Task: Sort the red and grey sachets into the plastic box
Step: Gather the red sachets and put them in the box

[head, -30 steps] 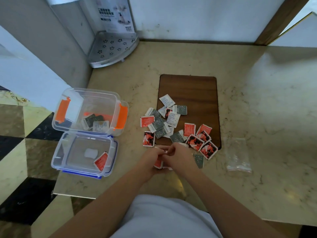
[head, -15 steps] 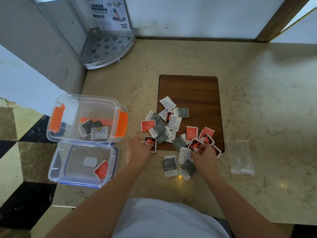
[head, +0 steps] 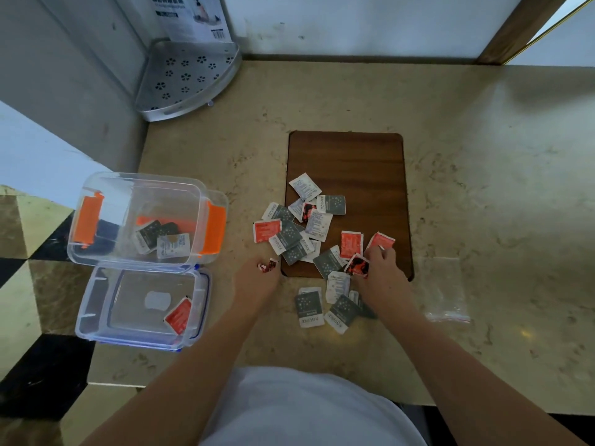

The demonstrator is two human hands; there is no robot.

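left hand [head: 257,278]: centre of frame, just off the lower left corner of the board, fingers curled round a crumpled red sachet [head: 268,264]; only its top edge shows above the knuckles.
right hand [head: 381,275]: lower right corner of the board, fingers bent and pinching a red and black sachet [head: 357,264]; could be more than one under the palm, can't tell.
board [head: 347,162]: dark wood, centre of frame, upper half bare, lower half covered in sachets.
pile [head: 302,226]: red, grey and white-backed sachets mixed and overlapping, spilling off the board's left edge onto the counter [head: 483,156].
loose red ones: two flat on the board just above the right hand [head: 351,244], one at the left edge of the pile [head: 267,230].
grey group [head: 325,305]: a few grey sachets on the counter below the board, between the two wrists.
box [head: 141,220]: clear plastic with orange clips, left of frame, open; grey sachets [head: 161,236] lie on its floor.
lid [head: 141,307]: flat on the counter touching the box's near side, with one red sachet [head: 178,315] on its right part.
bag [head: 446,291]: clear zip bag, empty-looking, right of the board.
shelf [head: 190,78]: metal corner shelf, upper left, against the wall.
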